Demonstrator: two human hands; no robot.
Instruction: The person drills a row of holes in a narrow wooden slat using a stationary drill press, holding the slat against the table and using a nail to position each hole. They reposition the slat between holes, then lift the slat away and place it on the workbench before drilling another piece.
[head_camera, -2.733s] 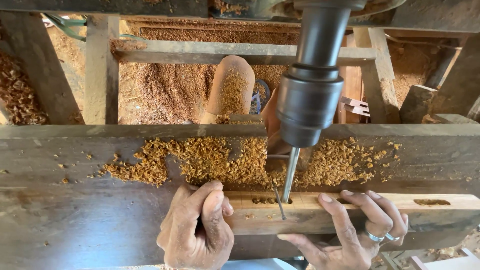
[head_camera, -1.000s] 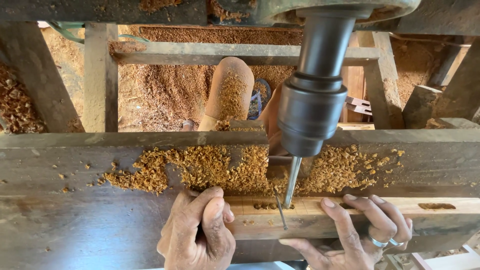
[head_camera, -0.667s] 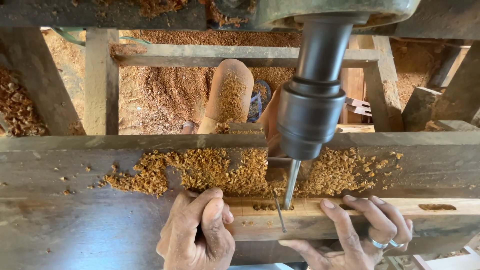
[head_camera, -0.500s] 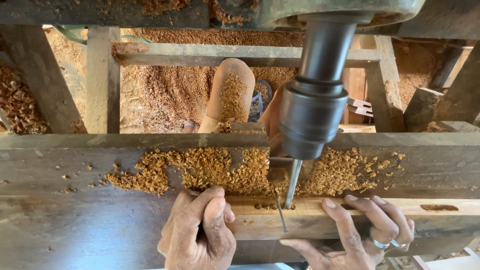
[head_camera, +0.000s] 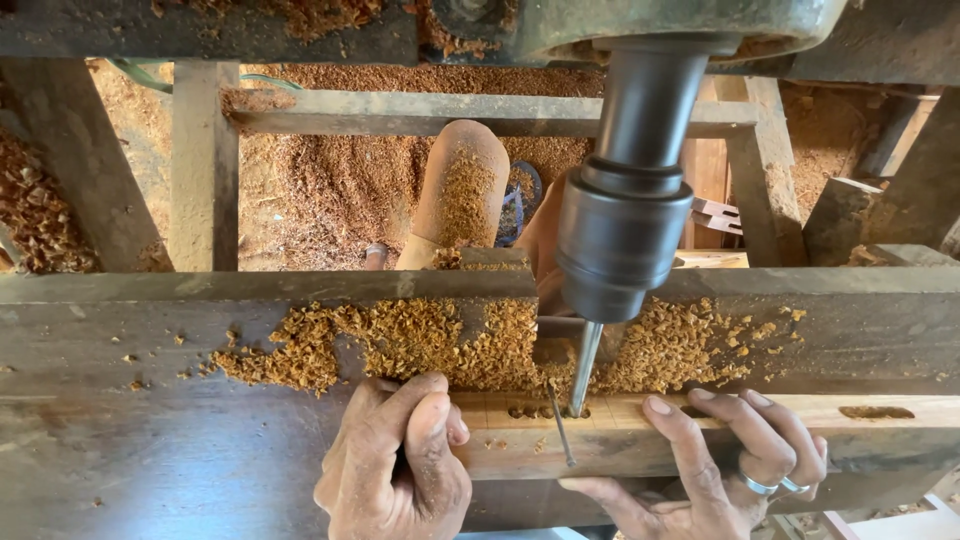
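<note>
Little has moved since the earlier frames: our hands keep the same hold on the wood strip (head_camera: 700, 440), and the drill chuck (head_camera: 622, 250) hangs over it as before, the view only shifting a touch. We see the bit (head_camera: 583, 368) running down from the chuck to the strip's top face, its tip at a short row of drilled holes (head_camera: 530, 410); whether it is cutting at this instant we cannot tell. Our left hand (head_camera: 400, 470) is curled closed over the left end of the strip, thumb on top, fingers wrapped down the near edge. Our right hand (head_camera: 715, 465) is spread, fingers laid flat across the top of the strip just right of the bit, thumb under the near side; two rings (head_camera: 775, 486) sit on its fingers. A thin dark nail or pin (head_camera: 560, 425) leans against the front of the strip between our hands. The strip lies lengthwise along the near edge of the grey, weathered surface (head_camera: 150, 450), with an oblong slot (head_camera: 876, 411) showing towards its right end. A drift of orange-brown shavings (head_camera: 420, 340) is heaped on the surface just behind the strip, on both sides of the bit. Beyond the surface, a rounded wooden post (head_camera: 462, 190) dusted with shavings stands among frame timbers, and the floor below is thick with sawdust (head_camera: 330, 180).
</note>
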